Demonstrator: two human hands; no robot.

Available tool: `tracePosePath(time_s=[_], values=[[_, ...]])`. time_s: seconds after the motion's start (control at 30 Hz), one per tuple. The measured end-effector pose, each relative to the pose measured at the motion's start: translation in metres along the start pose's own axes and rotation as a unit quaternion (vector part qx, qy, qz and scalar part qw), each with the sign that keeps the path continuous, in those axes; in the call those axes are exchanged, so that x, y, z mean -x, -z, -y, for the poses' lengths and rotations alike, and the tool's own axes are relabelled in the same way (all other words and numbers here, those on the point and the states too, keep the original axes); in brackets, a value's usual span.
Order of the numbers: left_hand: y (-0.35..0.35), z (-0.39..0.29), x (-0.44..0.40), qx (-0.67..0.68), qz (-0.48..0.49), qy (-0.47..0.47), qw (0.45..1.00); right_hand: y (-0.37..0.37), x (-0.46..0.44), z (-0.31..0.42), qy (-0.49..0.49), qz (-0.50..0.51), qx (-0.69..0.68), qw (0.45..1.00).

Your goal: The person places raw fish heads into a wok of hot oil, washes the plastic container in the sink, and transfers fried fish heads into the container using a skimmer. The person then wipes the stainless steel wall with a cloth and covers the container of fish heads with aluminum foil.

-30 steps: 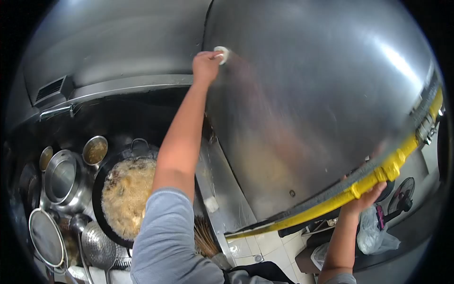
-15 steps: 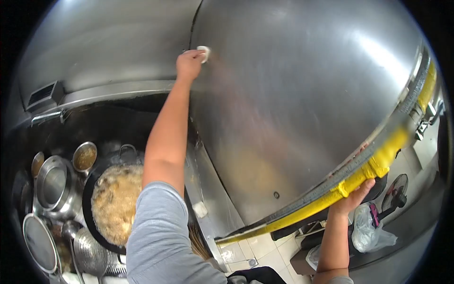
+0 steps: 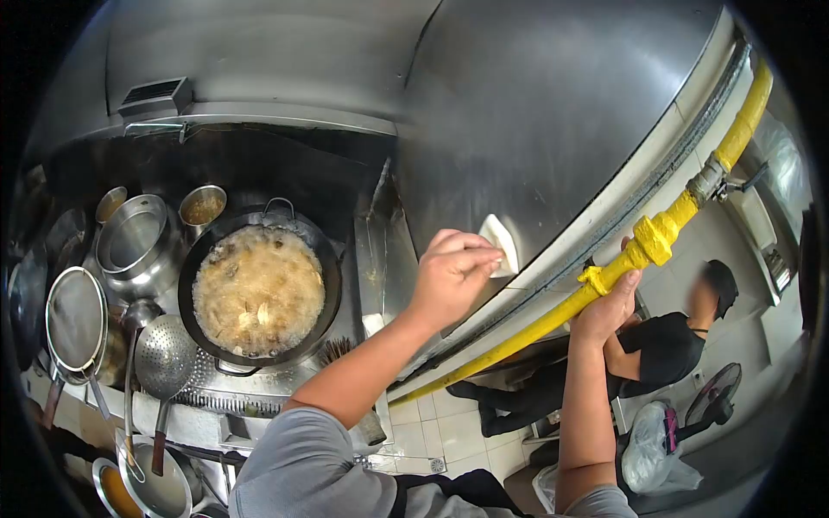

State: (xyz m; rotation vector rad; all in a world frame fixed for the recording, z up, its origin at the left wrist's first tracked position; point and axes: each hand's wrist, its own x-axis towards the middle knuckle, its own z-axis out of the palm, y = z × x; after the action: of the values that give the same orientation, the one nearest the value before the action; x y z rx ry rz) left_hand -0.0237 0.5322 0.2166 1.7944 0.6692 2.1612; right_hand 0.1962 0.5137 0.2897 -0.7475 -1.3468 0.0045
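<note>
My left hand (image 3: 456,274) pinches a folded white cloth (image 3: 500,245) between thumb and fingers. The cloth lies against the lower part of a grey metal wall panel (image 3: 553,121), close to its edge. My right hand (image 3: 607,308) is wrapped around a yellow pipe (image 3: 553,321) that slants up to the right, below a coupling and valve (image 3: 712,179). Left of my left arm, a black wok (image 3: 331,298) of bubbling oil with frying pieces stands on the stove.
A metal pot (image 3: 142,274), a mesh strainer (image 3: 76,318) and a perforated skimmer (image 3: 166,356) crowd the left side. Bowls (image 3: 164,483) stand at the lower left. A person in black (image 3: 669,354) is beyond the pipe, near a fan (image 3: 717,393) and a plastic bag (image 3: 654,449).
My left hand has moved from high on the panel down and right, still holding the cloth. My right hand stays on the pipe. The view has shifted, bringing a person in black into sight.
</note>
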Motion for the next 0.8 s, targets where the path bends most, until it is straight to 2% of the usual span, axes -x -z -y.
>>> tracePosePath(time_s=[0.13, 0.17, 0.2, 0.23, 0.27, 0.33, 0.37, 0.43, 0.47, 0.5, 0.53, 0.57, 0.6, 0.63, 0.8], values=[[0.01, 0.085, -0.041, -0.102, -0.042, 0.055, 0.992, -0.002, 0.005, -0.003, -0.048, -0.026, -0.031, 0.998], [0.013, 0.113, -0.063, -0.095, -0.064, 0.03, 0.993, -0.003, 0.006, -0.002, -0.045, -0.027, -0.029, 0.998], [0.018, 0.129, -0.088, -0.094, -0.056, 0.109, 0.988, -0.007, 0.007, 0.002, -0.05, -0.038, -0.039, 0.997], [0.02, 0.159, -0.111, -0.065, -0.074, 0.143, 0.985, -0.011, 0.008, 0.006, -0.055, -0.052, -0.047, 0.996], [0.022, 0.194, -0.13, -0.072, -0.118, 0.127, 0.982, -0.016, 0.008, 0.009, -0.053, -0.058, -0.085, 0.993], [0.025, 0.268, -0.163, -0.105, -0.142, 0.161, 0.971, -0.013, 0.012, 0.005, -0.074, -0.085, -0.087, 0.99], [0.029, 0.289, -0.178, -0.136, -0.129, 0.195, 0.963, -0.005, 0.015, -0.001, -0.089, -0.103, -0.068, 0.988], [0.033, 0.36, -0.204, -0.167, -0.111, 0.176, 0.964, 0.014, 0.021, -0.015, -0.087, -0.108, -0.065, 0.988], [0.034, 0.392, -0.215, -0.189, -0.11, 0.176, 0.96, -0.017, 0.016, 0.006, -0.08, -0.162, -0.025, 0.983], [0.036, 0.409, -0.225, -0.224, -0.114, 0.197, 0.948, -0.003, 0.018, 0.003, -0.092, -0.104, -0.028, 0.99], [0.039, 0.429, -0.232, -0.277, -0.096, 0.227, 0.929, -0.002, 0.02, 0.002, -0.089, -0.112, -0.031, 0.989], [0.039, 0.446, -0.236, -0.234, -0.097, 0.257, 0.933, -0.002, 0.021, 0.003, -0.088, -0.119, -0.035, 0.988], [0.038, 0.45, -0.238, -0.243, -0.099, 0.288, 0.921, -0.004, 0.023, 0.005, -0.085, -0.162, -0.013, 0.983], [0.037, 0.447, -0.242, -0.252, -0.1, 0.317, 0.909, -0.014, 0.022, 0.009, -0.086, -0.155, -0.055, 0.983], [0.047, 0.412, -0.224, -0.249, -0.06, 0.295, 0.921, -0.011, 0.022, 0.008, -0.075, -0.127, -0.074, 0.986]])
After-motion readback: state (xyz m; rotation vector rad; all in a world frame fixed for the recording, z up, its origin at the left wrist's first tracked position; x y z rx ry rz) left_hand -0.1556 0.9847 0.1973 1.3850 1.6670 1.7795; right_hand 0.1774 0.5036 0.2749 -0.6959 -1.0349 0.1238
